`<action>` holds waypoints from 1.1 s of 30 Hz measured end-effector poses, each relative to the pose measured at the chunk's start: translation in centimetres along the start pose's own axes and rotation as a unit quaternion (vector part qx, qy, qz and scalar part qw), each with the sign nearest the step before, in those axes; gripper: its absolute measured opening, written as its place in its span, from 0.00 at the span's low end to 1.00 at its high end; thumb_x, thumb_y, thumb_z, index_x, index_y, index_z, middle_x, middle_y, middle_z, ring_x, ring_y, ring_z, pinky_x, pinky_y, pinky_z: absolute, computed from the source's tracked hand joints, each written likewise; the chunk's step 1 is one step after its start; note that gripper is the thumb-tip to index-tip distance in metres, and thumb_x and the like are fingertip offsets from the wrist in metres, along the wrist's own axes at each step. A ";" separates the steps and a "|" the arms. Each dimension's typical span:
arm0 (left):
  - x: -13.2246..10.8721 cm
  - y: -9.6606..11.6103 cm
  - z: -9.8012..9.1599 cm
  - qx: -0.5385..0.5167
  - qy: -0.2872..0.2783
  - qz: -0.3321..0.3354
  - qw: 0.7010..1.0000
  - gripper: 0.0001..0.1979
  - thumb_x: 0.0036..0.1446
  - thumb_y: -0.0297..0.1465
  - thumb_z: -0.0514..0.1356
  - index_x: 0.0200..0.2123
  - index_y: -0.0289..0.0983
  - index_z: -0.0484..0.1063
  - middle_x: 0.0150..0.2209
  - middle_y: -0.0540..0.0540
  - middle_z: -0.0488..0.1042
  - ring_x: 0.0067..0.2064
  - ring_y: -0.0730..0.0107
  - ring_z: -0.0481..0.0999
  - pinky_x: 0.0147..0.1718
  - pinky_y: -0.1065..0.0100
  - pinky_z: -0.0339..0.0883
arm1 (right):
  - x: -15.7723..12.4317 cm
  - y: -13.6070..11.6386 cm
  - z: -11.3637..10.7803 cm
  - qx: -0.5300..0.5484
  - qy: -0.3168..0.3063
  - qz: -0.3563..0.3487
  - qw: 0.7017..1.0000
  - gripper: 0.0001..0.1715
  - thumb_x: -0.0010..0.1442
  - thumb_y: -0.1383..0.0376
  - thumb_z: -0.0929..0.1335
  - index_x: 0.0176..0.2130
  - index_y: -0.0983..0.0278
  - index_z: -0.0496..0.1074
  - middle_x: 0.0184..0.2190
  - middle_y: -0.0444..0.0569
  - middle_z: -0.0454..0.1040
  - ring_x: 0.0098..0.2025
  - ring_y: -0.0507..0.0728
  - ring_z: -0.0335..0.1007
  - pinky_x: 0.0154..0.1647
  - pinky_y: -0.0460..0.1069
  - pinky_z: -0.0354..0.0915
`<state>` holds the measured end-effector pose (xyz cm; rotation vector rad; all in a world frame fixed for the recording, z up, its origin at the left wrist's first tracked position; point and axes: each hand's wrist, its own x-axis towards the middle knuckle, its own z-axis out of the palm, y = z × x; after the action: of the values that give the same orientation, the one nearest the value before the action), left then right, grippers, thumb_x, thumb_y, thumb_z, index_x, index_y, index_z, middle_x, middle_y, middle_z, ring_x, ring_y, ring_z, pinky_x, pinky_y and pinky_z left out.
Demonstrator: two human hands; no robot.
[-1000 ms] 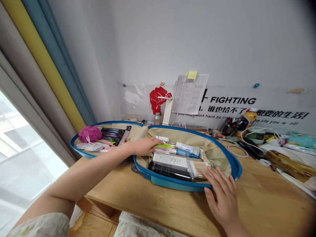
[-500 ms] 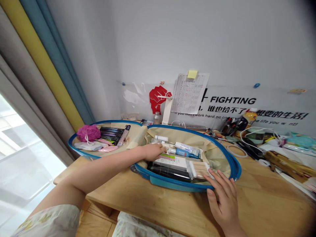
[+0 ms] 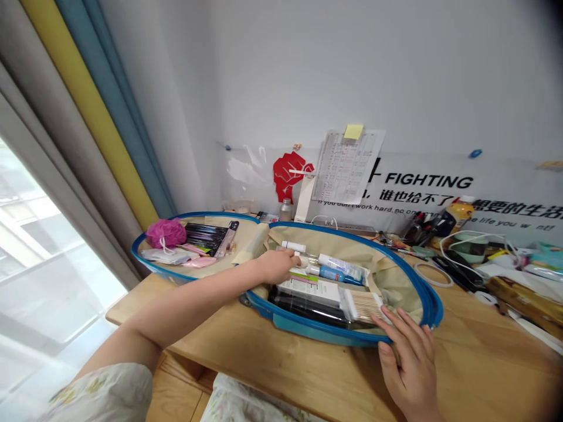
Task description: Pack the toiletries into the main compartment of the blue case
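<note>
An open blue suitcase (image 3: 323, 337) with a beige lining lies on the wooden desk, both halves laid flat. My left hand (image 3: 278, 266) reaches into its right half, fingers curled down among the toiletries; what they close on is mostly hidden. Close to those fingers are a white-capped tube (image 3: 293, 247), a blue bottle (image 3: 332, 274) and a white box (image 3: 314, 290). My right hand (image 3: 409, 354) rests open over the front right rim, fingertips by a pack of cotton swabs (image 3: 366, 305). A black item in clear packaging (image 3: 308, 309) lies along the front.
In the left half are a purple bath puff (image 3: 166, 233), a pack of dark slim items (image 3: 206, 235) and pink packets. Behind stand a white lamp (image 3: 305, 199) and a small bottle (image 3: 285, 210). Tape (image 3: 433, 274), cables and a yellow bottle (image 3: 460, 214) clutter the right side.
The whole view has shifted slightly, so everything appears a little further right. My left hand has risen slightly among the toiletries; my right hand stays on the rim.
</note>
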<state>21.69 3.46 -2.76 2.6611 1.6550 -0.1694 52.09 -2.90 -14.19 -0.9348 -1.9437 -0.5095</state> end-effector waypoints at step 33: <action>-12.5 -24.4 4.8 0.031 -0.133 -0.289 0.948 0.16 0.63 0.36 0.60 0.52 0.36 0.70 0.53 0.42 0.71 0.51 0.60 0.73 0.49 0.52 0.70 | -0.5 0.2 0.1 -0.001 -0.006 0.023 1.000 0.18 0.63 0.63 0.60 0.50 0.59 0.71 0.50 0.51 0.75 0.58 0.62 0.67 0.63 0.59 0.51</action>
<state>-6.01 2.85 -5.06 1.9865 2.2906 -0.5577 52.32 -2.94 -14.68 -0.9836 -1.9278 -0.4805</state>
